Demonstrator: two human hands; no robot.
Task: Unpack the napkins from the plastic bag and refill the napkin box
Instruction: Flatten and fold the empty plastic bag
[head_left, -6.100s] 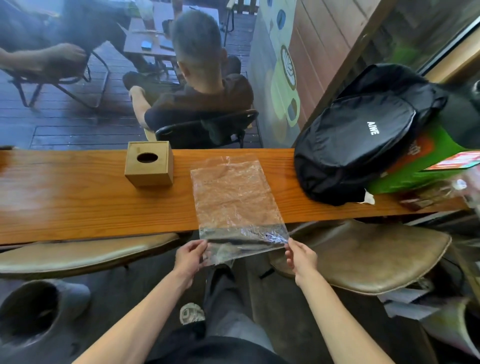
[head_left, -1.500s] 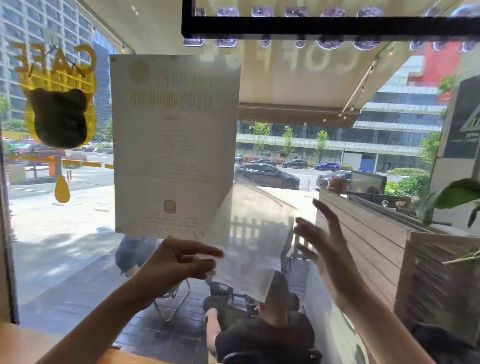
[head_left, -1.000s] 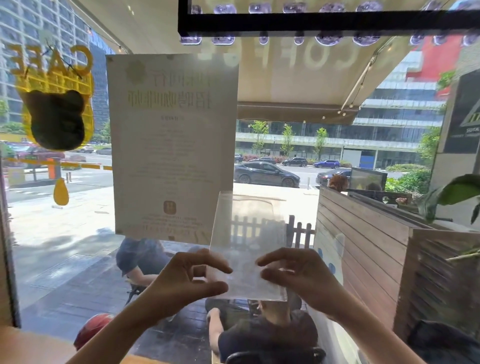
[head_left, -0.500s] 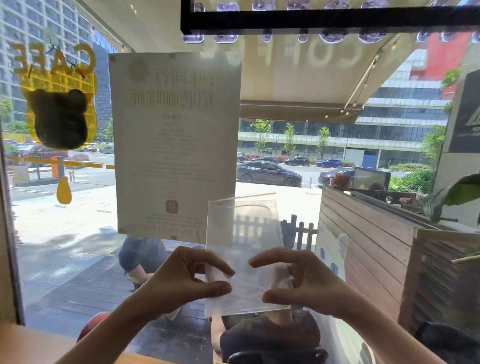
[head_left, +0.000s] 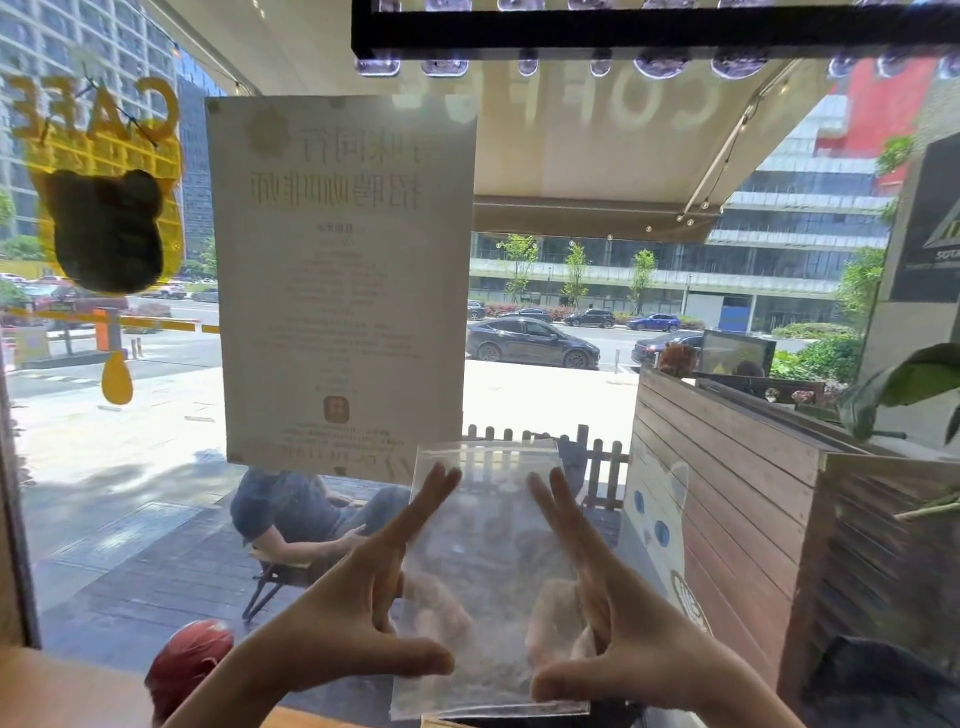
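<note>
Both hands, L (head_left: 353, 618) & R (head_left: 618, 618), pinch empty, folded bag (head_left: 488, 571). Unpack step looks done; next: set bag aside, check box.

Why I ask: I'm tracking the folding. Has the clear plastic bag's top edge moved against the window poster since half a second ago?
Yes. The clear plastic bag sits lower: its top edge now meets the paper poster's bottom edge rather than overlapping it.

paper notice (head_left: 340, 280) on window | yellow cafe decal (head_left: 101, 208) left | dark car (head_left: 532, 343) outside
</note>
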